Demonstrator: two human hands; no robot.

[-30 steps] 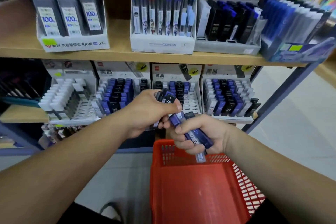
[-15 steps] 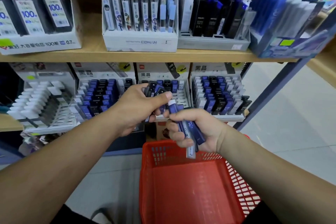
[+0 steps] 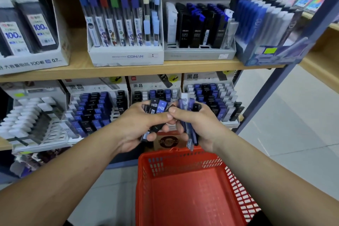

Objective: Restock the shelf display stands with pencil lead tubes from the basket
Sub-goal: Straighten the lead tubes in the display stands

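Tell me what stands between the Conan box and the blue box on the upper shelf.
In the head view, a grey display stand holding black and blue cases stands between the Conan box and the blue box.

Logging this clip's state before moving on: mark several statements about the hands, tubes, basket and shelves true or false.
1. The left hand and right hand each grip tubes. True.
2. The basket is blue. False: it is red.
3. No tubes lie on the basket's visible floor. True.
4. The Conan box stands on the upper shelf. True.
5. The hands are level with the upper shelf. False: they are lower, in front of the lower stands.
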